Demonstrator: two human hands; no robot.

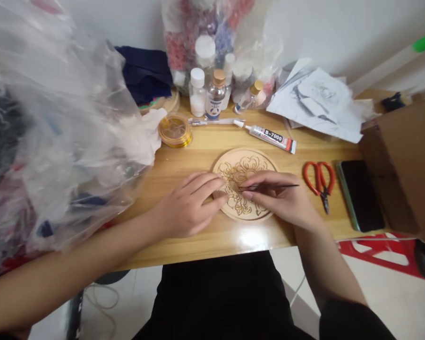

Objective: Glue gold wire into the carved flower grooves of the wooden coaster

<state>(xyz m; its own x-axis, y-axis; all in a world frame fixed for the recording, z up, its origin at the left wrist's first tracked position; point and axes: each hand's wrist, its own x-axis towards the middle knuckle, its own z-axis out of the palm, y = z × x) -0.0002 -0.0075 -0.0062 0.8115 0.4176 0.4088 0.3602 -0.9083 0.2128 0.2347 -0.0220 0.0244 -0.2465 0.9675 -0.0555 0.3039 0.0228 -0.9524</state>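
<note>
A round light-wood plate [246, 218] lies on the table in front of me, its face carrying gold wire bent into flower and scroll outlines [251, 164]. My left hand [194, 203] rests over the plate's left edge, fingers stretched out and thumb apart from them; nothing shows in its grip. Over the plate's right half, my right hand [285, 196] pinches a thin dark tweezer-like tool [291, 185] between thumb and fingers. The tool's tip is near the wire pattern at the plate's middle. Both hands hide parts of the pattern.
A wire spool [175, 130], a pen [214, 122], a glue tube [272, 138] and several bottles [215, 97] stand or lie behind the plate. Red-handled pliers [319, 179], a phone [361, 196] and a cardboard box [407, 165] are rightward. Plastic bags [67, 118] crowd the left.
</note>
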